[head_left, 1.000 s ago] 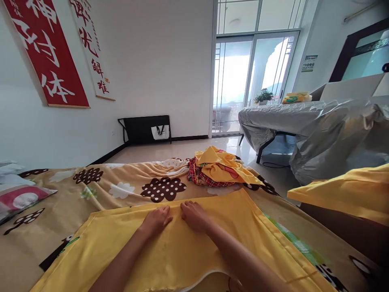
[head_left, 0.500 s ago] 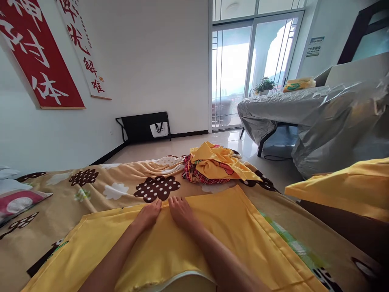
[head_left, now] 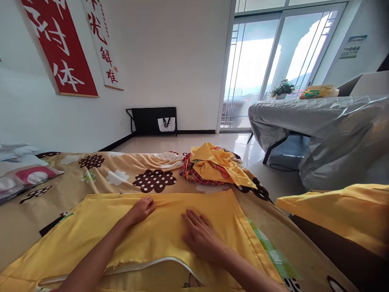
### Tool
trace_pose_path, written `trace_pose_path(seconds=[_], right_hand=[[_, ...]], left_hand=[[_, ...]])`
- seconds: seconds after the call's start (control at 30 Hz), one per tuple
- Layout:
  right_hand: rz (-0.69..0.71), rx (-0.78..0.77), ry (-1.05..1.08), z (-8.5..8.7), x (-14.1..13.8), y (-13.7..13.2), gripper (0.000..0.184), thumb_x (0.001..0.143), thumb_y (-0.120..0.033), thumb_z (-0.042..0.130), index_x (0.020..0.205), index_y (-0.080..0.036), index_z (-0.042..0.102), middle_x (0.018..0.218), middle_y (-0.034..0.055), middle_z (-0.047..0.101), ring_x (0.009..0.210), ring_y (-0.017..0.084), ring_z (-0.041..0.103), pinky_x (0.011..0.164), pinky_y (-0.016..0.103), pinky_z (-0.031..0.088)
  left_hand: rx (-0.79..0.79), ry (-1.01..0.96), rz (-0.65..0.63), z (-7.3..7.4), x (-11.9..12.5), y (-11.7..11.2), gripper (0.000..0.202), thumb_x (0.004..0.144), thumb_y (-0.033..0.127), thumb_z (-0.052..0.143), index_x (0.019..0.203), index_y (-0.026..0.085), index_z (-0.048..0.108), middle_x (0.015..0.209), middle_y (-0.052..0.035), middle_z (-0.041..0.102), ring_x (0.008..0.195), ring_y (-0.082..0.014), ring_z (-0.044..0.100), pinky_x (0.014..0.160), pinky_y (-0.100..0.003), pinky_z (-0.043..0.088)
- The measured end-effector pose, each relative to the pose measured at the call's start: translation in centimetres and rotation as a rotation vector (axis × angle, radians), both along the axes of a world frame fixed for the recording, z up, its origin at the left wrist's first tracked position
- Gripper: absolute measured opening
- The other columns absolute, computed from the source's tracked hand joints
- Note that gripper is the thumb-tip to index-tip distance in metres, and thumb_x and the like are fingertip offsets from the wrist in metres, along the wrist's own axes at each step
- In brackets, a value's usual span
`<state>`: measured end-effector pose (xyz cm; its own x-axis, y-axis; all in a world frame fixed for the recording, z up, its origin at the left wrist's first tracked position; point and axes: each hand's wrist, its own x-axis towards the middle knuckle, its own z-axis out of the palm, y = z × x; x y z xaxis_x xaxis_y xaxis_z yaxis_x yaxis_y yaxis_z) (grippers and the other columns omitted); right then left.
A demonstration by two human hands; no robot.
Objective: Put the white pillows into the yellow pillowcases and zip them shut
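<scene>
A wide piece of yellow cloth (head_left: 121,231) lies spread on the patterned blanket in front of me. Along its near side runs an opening with a whitish edge, and through the gap shows more beige fabric with a printed figure. My left hand (head_left: 142,209) rests on the cloth close to its far edge, fingers laid on the fabric and thumb apart. To the right of it, my right hand (head_left: 202,237) lies open and flat on the cloth, slightly blurred. Neither hand shows anything gripped.
A heap of yellow and red plaid clothes (head_left: 212,166) sits on the blanket (head_left: 103,227) beyond the cloth. More yellow fabric (head_left: 340,207) drapes at the right. Plastic-wrapped packets (head_left: 33,176) lie at the left. A plastic-covered table (head_left: 304,109) stands behind, at the right.
My hands have parted from near the cloth's far edge: the left shifted left, the right came back toward me and right. The cloth's near opening shows wider. The view has turned slightly left.
</scene>
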<state>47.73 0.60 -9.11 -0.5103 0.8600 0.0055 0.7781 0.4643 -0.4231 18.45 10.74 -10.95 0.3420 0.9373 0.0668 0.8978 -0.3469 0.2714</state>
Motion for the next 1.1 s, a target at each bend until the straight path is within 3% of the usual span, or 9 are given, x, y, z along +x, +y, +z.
trace_pose_path(seconds=[0.13,0.3,0.4,0.5,0.67,0.77,0.87,0.97,1.1], right_hand=[[-0.121,-0.058,0.018,0.3,0.2,-3.2,0.063,0.093,-0.050,0.032,0.149,-0.021,0.027,0.155,0.0086,0.018,0.144,0.024,0.015,0.114,0.049,0.016],[-0.150,-0.128,-0.040,-0.1,1.2,-5.9,0.067,0.091,-0.052,0.035,0.150,-0.022,0.024,0.156,0.0051,0.013,0.145,0.024,0.010,0.116,0.049,0.012],[-0.161,-0.115,-0.062,-0.2,2.8,-6.5,0.069,0.091,-0.054,0.035,0.150,-0.022,0.023,0.155,0.0042,0.016,0.144,0.023,0.012,0.117,0.048,0.013],[-0.199,-0.050,-0.098,-0.5,4.5,-7.2,0.063,0.092,-0.055,0.032,0.147,-0.026,0.030,0.153,0.0037,0.023,0.143,0.024,0.018,0.116,0.050,0.016],[-0.251,0.071,-0.174,-1.6,6.4,-8.0,0.050,0.093,-0.035,0.030,0.142,-0.030,0.041,0.149,0.0017,0.034,0.140,0.025,0.027,0.115,0.054,0.022],[-0.357,0.082,-0.327,-1.0,6.1,-7.7,0.054,0.084,-0.018,0.038,0.136,-0.025,0.051,0.146,0.0085,0.038,0.138,0.029,0.031,0.114,0.056,0.024],[-0.399,0.105,-0.409,1.0,3.2,-7.1,0.053,0.080,-0.010,0.038,0.127,-0.021,0.060,0.142,0.0140,0.044,0.134,0.032,0.037,0.110,0.055,0.029],[-0.239,0.169,-0.198,2.7,-2.5,-6.2,0.047,0.089,-0.021,0.035,0.131,-0.017,0.055,0.142,0.0132,0.046,0.133,0.028,0.040,0.108,0.048,0.034],[-0.003,0.161,-0.014,1.7,-10.5,-5.2,0.056,0.088,-0.040,0.045,0.139,-0.018,0.043,0.146,0.0122,0.041,0.136,0.026,0.036,0.109,0.045,0.030]], left_hand=[[0.001,0.015,0.046,0.1,0.4,0.1,0.013,0.086,0.028,0.044,0.080,0.021,0.053,0.093,-0.0046,0.061,0.090,-0.0189,0.055,0.084,-0.029,0.042],[0.086,0.085,0.161,2.0,1.1,0.8,0.017,0.088,0.025,0.041,0.085,0.020,0.057,0.096,-0.0067,0.060,0.095,-0.0214,0.055,0.081,-0.031,0.040],[0.131,0.109,0.215,2.8,1.5,1.0,0.021,0.089,0.026,0.040,0.090,0.020,0.059,0.102,-0.0090,0.060,0.100,-0.0244,0.054,0.083,-0.036,0.040],[0.160,0.123,0.257,2.6,1.8,0.8,0.023,0.090,0.025,0.039,0.092,0.020,0.061,0.104,-0.0107,0.060,0.103,-0.0262,0.053,0.087,-0.040,0.038],[0.227,0.122,0.329,1.6,1.4,-1.1,0.038,0.091,0.015,0.029,0.117,0.017,0.055,0.124,-0.0186,0.053,0.120,-0.0318,0.044,0.096,-0.050,0.031],[0.179,0.107,0.251,1.6,0.0,-2.8,0.044,0.089,0.013,0.030,0.129,0.018,0.049,0.137,-0.0169,0.048,0.127,-0.0293,0.042,0.101,-0.049,0.031],[0.079,0.102,0.086,2.0,-1.9,-5.1,0.046,0.090,0.019,0.033,0.134,0.021,0.046,0.144,-0.0103,0.045,0.134,-0.0218,0.039,0.108,-0.041,0.030],[-0.022,0.093,-0.057,2.2,-3.5,-7.9,0.048,0.094,0.036,0.030,0.140,0.023,0.041,0.148,-0.0050,0.040,0.137,-0.0174,0.035,0.111,-0.036,0.029],[-0.161,-0.013,-0.220,1.5,-4.7,-11.2,0.064,0.089,0.061,0.032,0.145,0.030,0.032,0.153,-0.0029,0.030,0.142,-0.0211,0.025,0.116,-0.042,0.022]])
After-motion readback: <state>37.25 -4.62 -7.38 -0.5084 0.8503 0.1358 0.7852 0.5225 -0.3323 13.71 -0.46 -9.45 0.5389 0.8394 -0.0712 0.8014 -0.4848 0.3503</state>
